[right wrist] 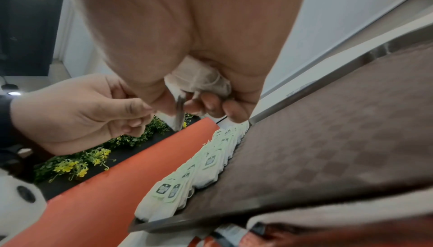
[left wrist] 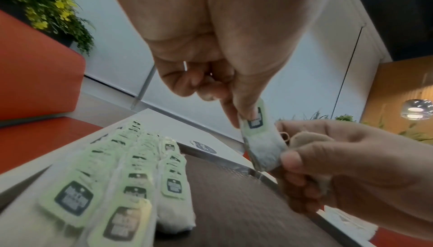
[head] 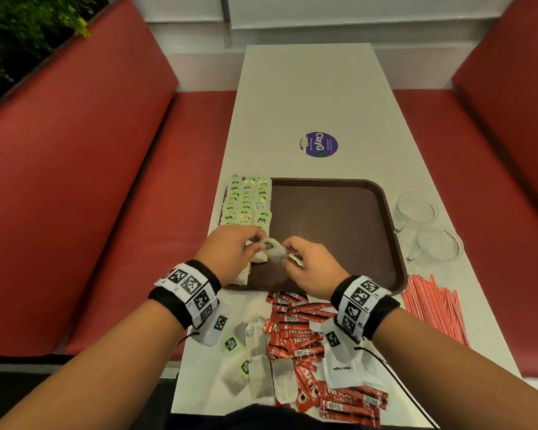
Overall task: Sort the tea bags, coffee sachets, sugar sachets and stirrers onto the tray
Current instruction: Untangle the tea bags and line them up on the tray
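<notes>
A brown tray [head: 339, 218] lies on the white table, with rows of green-tagged tea bags [head: 247, 201] along its left side. Above the tray's near-left part, both hands meet on one tea bag [head: 274, 251]. My left hand [head: 239, 252] pinches its green tag [left wrist: 254, 119] between thumb and forefinger. My right hand [head: 308, 262] pinches the bag's lower end [left wrist: 267, 155] and keeps more tea bags [right wrist: 199, 78] bunched in its palm. Loose tea bags [head: 258, 361], red coffee sachets [head: 298, 333], a white sugar sachet [head: 343, 367] and red-striped stirrers [head: 434, 308] lie on the table near me.
Two clear glass cups [head: 429, 231] stand right of the tray. A purple round sticker [head: 318, 144] marks the table beyond it. Red bench seats [head: 106, 181] flank the table on both sides, and a plant [head: 19, 29] stands at the far left.
</notes>
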Motion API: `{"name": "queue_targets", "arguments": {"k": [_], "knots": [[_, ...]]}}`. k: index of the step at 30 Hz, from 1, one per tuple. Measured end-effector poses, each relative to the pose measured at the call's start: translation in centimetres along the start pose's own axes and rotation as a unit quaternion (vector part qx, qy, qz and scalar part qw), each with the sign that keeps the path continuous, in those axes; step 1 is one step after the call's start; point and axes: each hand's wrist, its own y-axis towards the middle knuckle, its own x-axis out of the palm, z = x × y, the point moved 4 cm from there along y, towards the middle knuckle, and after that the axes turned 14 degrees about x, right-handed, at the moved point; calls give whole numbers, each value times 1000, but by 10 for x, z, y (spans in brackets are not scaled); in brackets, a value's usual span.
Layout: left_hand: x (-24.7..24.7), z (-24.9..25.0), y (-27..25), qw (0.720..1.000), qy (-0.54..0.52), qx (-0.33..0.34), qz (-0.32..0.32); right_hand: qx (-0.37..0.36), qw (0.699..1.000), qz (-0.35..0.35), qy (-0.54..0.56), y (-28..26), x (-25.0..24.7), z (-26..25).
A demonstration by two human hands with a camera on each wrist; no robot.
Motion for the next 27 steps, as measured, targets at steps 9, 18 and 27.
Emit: {"name": "queue_targets", "arguments": {"k": [9, 18, 27], "knots": [[26, -34, 19, 967, 57, -82, -234, 59, 998, -13, 23, 3, -17, 5], [29, -49, 36, 973, 71, -137, -171, 56, 998, -16, 0, 6, -15, 8], [59, -32, 23, 953, 152, -50, -256, 52, 998, -26, 1, 4, -12, 15]]}}
